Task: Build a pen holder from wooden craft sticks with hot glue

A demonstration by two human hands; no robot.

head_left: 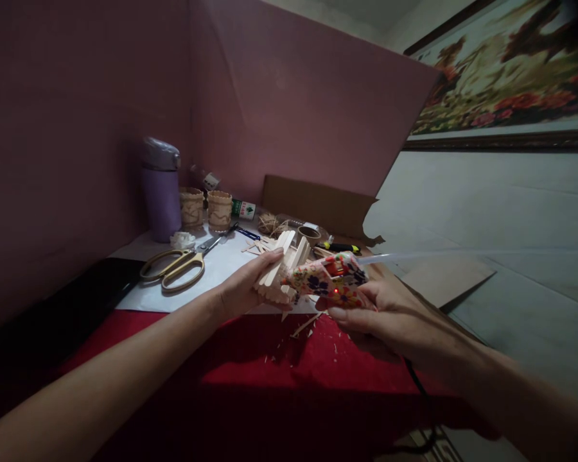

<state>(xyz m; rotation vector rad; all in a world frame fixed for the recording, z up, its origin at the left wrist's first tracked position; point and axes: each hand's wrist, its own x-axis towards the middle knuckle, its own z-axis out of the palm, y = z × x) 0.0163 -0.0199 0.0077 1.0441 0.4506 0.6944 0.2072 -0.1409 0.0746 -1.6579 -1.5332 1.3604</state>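
Note:
My left hand [248, 282] grips a small structure built from pale wooden craft sticks [278, 256], with the thumb across its top. In my right hand [380, 314] is a flower-patterned hot glue gun [334, 276], its red light lit. A long clear glue stick [414, 255] sticks out from its back end, and a black cord [421, 385] hangs below. The gun's nozzle points left and is close against the stick structure; whether it touches I cannot tell. Wood splinters [308, 324] lie on the red cloth under both hands.
Large scissors [183, 264] lie on white paper [139, 295] at left. Behind them stand a purple bottle [162, 199] and two wooden cups [219, 212]. A tape roll [309, 233] and a yellow-black cutter [340, 247] sit behind the hands. Pink boards [293, 96] wall the back.

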